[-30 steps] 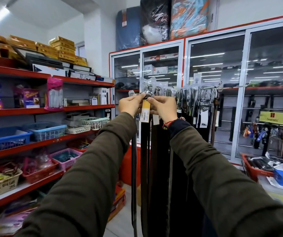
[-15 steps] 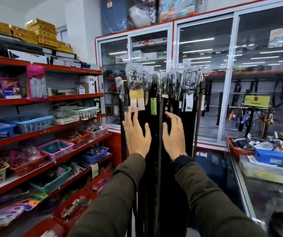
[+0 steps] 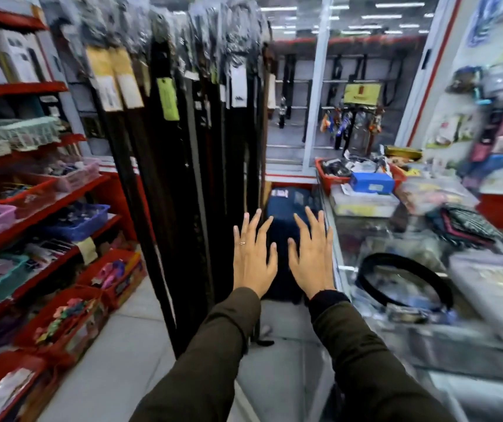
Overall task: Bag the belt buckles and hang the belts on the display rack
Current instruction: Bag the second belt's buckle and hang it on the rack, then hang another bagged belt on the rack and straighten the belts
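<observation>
Belts (image 3: 183, 184) hang in a dense dark row, their tops wrapped in clear plastic bags (image 3: 140, 28) and paper tags (image 3: 168, 99) dangling below the buckles. Left of the belts, red shelves (image 3: 31, 220) carry coloured baskets of small goods. Right of the belts stands a glass counter (image 3: 402, 300), crowded with boxes and trays; a single black belt (image 3: 405, 281) lies coiled on it. Behind the belts, a glass cabinet (image 3: 320, 86) fills the back wall. A dark blue bag (image 3: 286, 214) sits on the floor at the foot of the belts, beside the counter. In front of that bag, both hands are spread flat with fingers splayed, holding nothing: the left hand (image 3: 253, 263), wearing a ring, just right of the belts, and the right hand (image 3: 312, 260) close beside it. Neither hand touches the belts. Dark olive sleeves cover both arms.
</observation>
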A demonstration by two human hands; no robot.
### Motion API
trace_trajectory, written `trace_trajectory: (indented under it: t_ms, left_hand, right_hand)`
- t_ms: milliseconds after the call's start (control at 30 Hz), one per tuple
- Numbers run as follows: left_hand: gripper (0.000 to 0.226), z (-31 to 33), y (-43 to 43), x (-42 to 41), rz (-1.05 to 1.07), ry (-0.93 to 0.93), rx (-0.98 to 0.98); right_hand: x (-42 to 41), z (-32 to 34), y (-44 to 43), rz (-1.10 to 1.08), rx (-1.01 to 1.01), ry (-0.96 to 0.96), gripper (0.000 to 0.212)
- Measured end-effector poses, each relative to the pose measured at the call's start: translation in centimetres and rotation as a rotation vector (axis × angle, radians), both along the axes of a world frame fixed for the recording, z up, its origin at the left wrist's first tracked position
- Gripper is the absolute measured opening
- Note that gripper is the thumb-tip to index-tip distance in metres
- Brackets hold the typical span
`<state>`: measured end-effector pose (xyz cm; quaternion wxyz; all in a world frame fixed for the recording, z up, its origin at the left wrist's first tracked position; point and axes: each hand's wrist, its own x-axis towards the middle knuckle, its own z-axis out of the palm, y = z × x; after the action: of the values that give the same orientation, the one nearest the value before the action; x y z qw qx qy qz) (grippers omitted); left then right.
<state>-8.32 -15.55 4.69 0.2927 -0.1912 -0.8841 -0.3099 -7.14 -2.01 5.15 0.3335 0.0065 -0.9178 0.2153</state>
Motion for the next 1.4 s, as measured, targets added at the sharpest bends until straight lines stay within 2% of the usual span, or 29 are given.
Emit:
trace_trajectory:
  t_ms: [167,367,467,600,667,767,867,1000,1100,1133,1167,1200,1233,1300,1367,1400]
  left_hand:
    - [0.053,-3.5,6.5,0.7,-0.163,-0.09,-0.078]
    - [0.056,-6.3,14.4,1.3,-0.41,-0.261,-0.294]
    - [0.06,-7.0,18.3,1.7,-0.565,-0.367,-0.401]
    - [0.067,-7.7,22.1,1.7,-0.643,-0.472,-0.64]
    - [0.065,-7.8,23.1,1.4,-0.622,-0.489,-0.716]
    - [0.05,-7.8,23.3,1.0,-0.538,-0.432,-0.688]
    - [0.037,-8.1,22.0,0.4,-0.484,-0.411,-0.603]
    - [0.033,-7.5,17.8,-0.7,-0.433,-0.397,-0.486]
    - [0.035,-6.8,14.0,-1.6,-0.411,-0.388,-0.286]
    - [0.039,-6.5,12.8,-1.8,-0.403,-0.426,-0.158]
    - [0.044,-6.2,11.8,-2.1,-0.395,-0.49,0.009]
    - [0.047,-5.9,11.1,-2.4,-0.384,-0.569,0.212]
    - [0.046,-5.4,10.3,-2.6,-0.357,-0.645,0.437]
    - [0.029,-4.1,8.8,-2.7,-0.309,-0.779,0.823]
    - [0.015,-3.1,7.5,-2.8,-0.304,-0.852,1.056]
    - [0.016,-2.7,6.8,-2.7,-0.298,-0.856,1.114]
  right_hand:
    - [3.0,-3.5,7.3,-0.19,0.032,-0.18,0.054]
    - [6.6,-6.2,16.0,-0.399,0.08,-0.48,0.075]
    - [7.7,-7.4,19.8,-0.476,0.095,-0.631,0.066]
    - [8.0,-8.5,22.7,-0.479,0.152,-0.824,0.038]
    - [7.9,-8.7,23.4,-0.464,0.161,-0.822,0.033]
    - [8.0,-8.1,23.5,-0.426,0.14,-0.783,0.037]
    - [7.9,-7.4,23.1,-0.31,0.09,-0.769,0.028]
    - [7.2,-6.2,20.5,-0.153,-0.05,-0.746,0.023]
    - [6.1,-4.4,17.5,-0.056,-0.102,-0.727,0.018]
    - [5.7,-3.7,16.5,-0.023,-0.124,-0.698,0.009]
    - [5.1,-3.0,15.5,0.02,-0.163,-0.671,0.008]
    - [4.5,-2.4,14.6,0.052,-0.218,-0.639,0.023]
    - [4.0,-1.7,13.6,0.09,-0.281,-0.61,0.026]
    - [3.1,-0.6,11.9,0.154,-0.431,-0.562,0.018]
    - [2.3,0.5,10.3,0.189,-0.528,-0.528,0.04]
    - [2.0,1.1,9.5,0.219,-0.561,-0.505,0.042]
